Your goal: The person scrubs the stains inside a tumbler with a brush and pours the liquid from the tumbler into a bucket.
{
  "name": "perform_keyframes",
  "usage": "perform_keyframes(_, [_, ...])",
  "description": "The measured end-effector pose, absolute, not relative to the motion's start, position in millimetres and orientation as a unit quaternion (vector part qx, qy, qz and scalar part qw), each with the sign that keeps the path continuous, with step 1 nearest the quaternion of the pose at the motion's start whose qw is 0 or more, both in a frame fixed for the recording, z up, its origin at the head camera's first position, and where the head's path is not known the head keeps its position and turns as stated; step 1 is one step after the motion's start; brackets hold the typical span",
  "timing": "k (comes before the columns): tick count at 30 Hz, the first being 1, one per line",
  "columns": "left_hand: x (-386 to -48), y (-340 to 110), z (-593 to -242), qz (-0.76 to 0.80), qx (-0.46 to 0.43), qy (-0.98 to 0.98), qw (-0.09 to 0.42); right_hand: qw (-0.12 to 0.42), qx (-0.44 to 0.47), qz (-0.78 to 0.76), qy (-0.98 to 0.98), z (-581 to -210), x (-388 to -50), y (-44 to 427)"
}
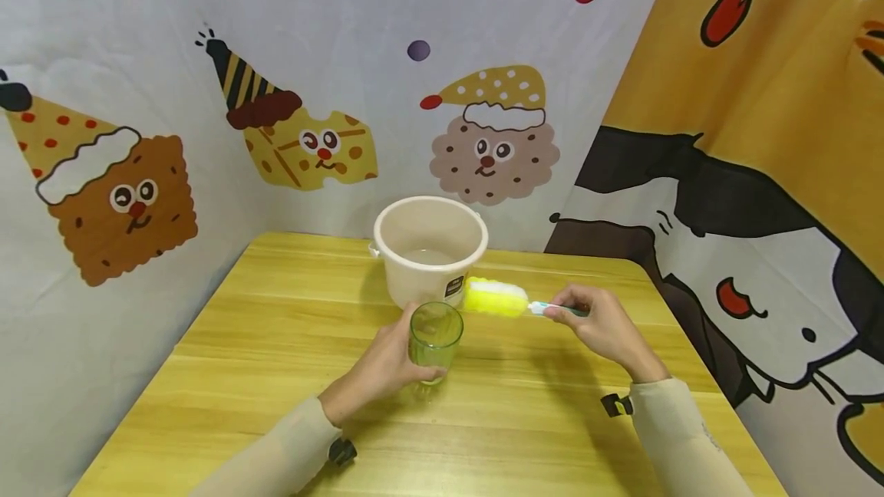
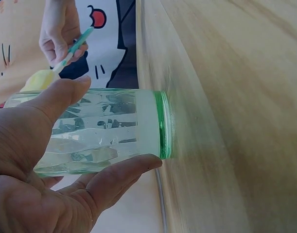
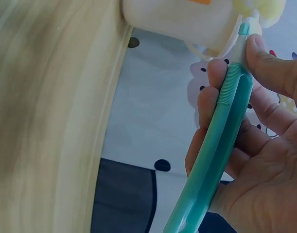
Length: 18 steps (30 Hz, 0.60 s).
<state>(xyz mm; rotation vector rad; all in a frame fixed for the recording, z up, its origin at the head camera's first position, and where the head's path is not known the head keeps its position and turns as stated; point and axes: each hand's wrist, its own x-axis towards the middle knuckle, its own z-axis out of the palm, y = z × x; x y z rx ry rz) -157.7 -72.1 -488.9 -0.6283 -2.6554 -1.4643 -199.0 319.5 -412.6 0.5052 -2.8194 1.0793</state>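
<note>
A clear green drinking glass (image 1: 437,336) stands upright in my left hand (image 1: 390,359), whose thumb and fingers curl round its sides. In the left wrist view the glass (image 2: 104,131) has its base at or very near the tabletop; contact is hard to tell. My right hand (image 1: 599,322) holds a sponge bottle brush by its teal handle (image 3: 214,141). The brush's yellow and white sponge head (image 1: 496,297) points left, above the table and to the right of the glass, apart from its rim. Part of the handle is hidden by my fingers in the head view.
A cream bucket (image 1: 400,271) with a dark label stands behind the glass, near the table's back edge. The wooden table (image 1: 276,328) lies under both hands. Cartoon-printed cloth (image 1: 331,37) hangs behind and on both sides.
</note>
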Motion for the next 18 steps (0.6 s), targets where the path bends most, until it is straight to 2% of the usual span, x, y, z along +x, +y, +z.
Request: perform_keyframes(18, [-158.7,-71.2,-489.2,-0.467,-0.202,-0.861,0.025,0.037,0.139,0.332,-0.932,-440.3,-213.8,342.0])
